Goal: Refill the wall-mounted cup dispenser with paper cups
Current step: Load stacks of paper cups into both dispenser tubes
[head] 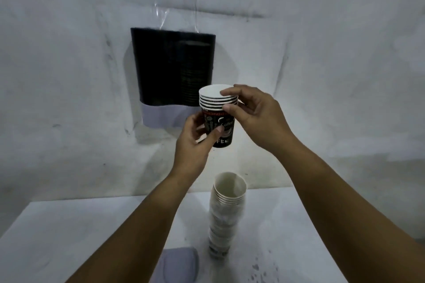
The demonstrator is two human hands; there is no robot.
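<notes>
A short stack of several black printed paper cups point(220, 122) with white rims is held upright in the air in front of the wall. My left hand point(195, 142) grips its lower body from the left. My right hand point(250, 112) pinches the white rims at the top from the right. Behind and to the upper left hangs the dark wall-mounted cup dispenser point(161, 64) with a pale base; a column of stacked cups shows through its right side. A tall stack of paper cups point(226, 211) stands on the white table below my hands.
The white table point(69, 225) runs along the wall, with dark specks at its front right. A flat grey-blue lid-like object point(181, 264) lies near its front edge, under my left forearm. Clear tape point(177, 14) holds the dispenser's top to the white wall.
</notes>
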